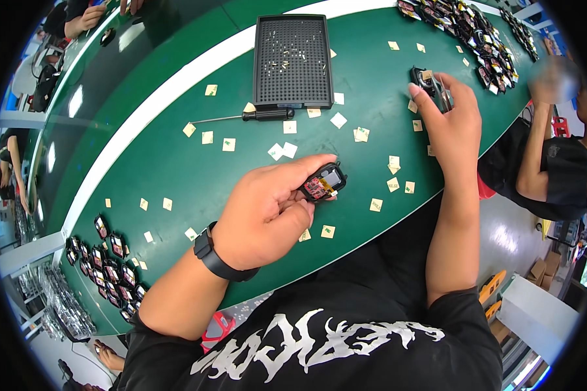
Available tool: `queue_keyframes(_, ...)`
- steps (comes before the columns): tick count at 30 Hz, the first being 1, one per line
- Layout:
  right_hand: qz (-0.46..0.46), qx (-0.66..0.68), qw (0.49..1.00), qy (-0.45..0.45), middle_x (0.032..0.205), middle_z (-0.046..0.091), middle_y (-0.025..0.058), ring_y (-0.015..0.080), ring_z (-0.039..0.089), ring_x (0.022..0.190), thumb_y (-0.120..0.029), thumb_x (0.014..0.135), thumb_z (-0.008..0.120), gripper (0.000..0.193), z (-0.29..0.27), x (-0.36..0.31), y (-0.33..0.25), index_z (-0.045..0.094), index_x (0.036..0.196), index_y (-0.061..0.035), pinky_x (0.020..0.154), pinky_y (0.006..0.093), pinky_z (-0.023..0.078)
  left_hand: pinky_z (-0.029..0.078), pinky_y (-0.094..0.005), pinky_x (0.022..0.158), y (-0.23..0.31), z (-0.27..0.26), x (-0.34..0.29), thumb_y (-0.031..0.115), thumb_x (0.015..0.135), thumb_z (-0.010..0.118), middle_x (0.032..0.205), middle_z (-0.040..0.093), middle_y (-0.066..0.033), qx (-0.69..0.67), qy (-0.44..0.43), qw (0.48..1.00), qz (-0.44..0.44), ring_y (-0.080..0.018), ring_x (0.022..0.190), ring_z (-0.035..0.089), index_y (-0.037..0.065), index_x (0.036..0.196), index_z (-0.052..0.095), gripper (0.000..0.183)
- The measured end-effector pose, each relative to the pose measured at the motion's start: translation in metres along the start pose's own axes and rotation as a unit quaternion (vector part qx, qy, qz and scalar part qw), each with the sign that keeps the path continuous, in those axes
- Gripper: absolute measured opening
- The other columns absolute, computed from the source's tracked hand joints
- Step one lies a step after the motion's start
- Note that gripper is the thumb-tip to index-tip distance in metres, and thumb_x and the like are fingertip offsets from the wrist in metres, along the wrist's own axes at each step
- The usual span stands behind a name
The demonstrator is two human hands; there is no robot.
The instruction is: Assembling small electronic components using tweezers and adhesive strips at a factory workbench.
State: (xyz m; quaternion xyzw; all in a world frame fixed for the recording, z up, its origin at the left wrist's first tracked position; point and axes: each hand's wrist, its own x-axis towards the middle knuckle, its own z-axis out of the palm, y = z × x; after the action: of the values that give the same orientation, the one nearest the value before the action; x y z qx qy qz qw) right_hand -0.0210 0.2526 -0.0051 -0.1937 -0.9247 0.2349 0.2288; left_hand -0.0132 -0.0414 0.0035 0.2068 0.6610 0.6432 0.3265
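Observation:
My left hand (261, 208), with a dark watch on its wrist, is closed around a small black electronic device (319, 185). The open side of this device faces up and shows a reddish circuit board and a grey rectangle. Farther off to the right, my right hand (455, 124) has its thumb and fingers around a black device housing (426, 79), low over the green table (254, 173). Small cream paper squares (376, 205) lie scattered about both hands.
A black perforated tray (293, 94) with tiny metal parts stands at the back, and a screwdriver (267, 115) lies before it. Similar devices cluster at the near left (111, 274) and far right (479, 39). A person (541, 163) sits at the right.

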Motion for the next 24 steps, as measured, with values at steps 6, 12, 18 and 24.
queue_keyframes(6, 0.010, 0.059, 0.998, 0.025, 0.096, 0.069, 0.0090, 0.0188, 0.066, 0.079, -0.022, 0.083, 0.081, 0.037, 0.007, 0.005, 0.007, 0.072, 0.111, -0.0005, 0.073, 0.0317, 0.053, 0.050, -0.0211, 0.060, 0.003, 0.001, 0.001, -0.011, 0.077, 0.037, 0.105, 0.071, -0.0112, 0.034, 0.000, 0.999, -0.008, -0.0075, 0.070, 0.057, -0.002, 0.143, 0.053, 0.069)
queue_keyframes(12, 0.024, 0.172, 0.982, -0.081, 0.064, 0.048, -0.0092, -0.0002, 0.035, 0.055, -0.009, 0.079, 0.081, 0.034, -0.022, -0.023, -0.008, 0.075, 0.111, -0.0056, 0.049, 0.0198, 0.027, 0.048, -0.0203, 0.058, 0.003, 0.003, 0.000, -0.008, 0.085, 0.040, 0.108, 0.070, -0.0132, -0.074, 0.044, 0.995, -0.044, -0.0077, 0.068, 0.056, -0.001, 0.144, 0.051, 0.061)
queue_keyframes(18, -0.197, 0.244, 0.917, -0.247, 0.113, 0.074, 0.0104, 0.0115, 0.062, 0.063, -0.001, 0.068, 0.086, 0.033, -0.034, -0.060, -0.034, 0.071, 0.098, -0.0049, 0.052, 0.0246, 0.049, 0.046, -0.0208, 0.056, 0.002, 0.005, 0.005, 0.005, 0.099, 0.041, 0.109, 0.069, -0.0202, -0.156, 0.149, 0.976, -0.029, -0.0101, 0.067, 0.057, -0.004, 0.147, 0.045, 0.049)
queue_keyframes(24, -0.257, 0.209, 0.896, -0.296, 0.111, 0.072, 0.0144, 0.0132, 0.067, 0.075, 0.005, 0.064, 0.087, 0.038, -0.017, -0.063, -0.038, 0.070, 0.097, -0.0021, 0.052, 0.0226, 0.045, 0.046, -0.0210, 0.055, 0.003, 0.001, 0.004, 0.005, 0.099, 0.037, 0.109, 0.068, -0.0204, -0.192, 0.159, 0.968, -0.042, -0.0107, 0.067, 0.057, -0.004, 0.147, 0.045, 0.050)
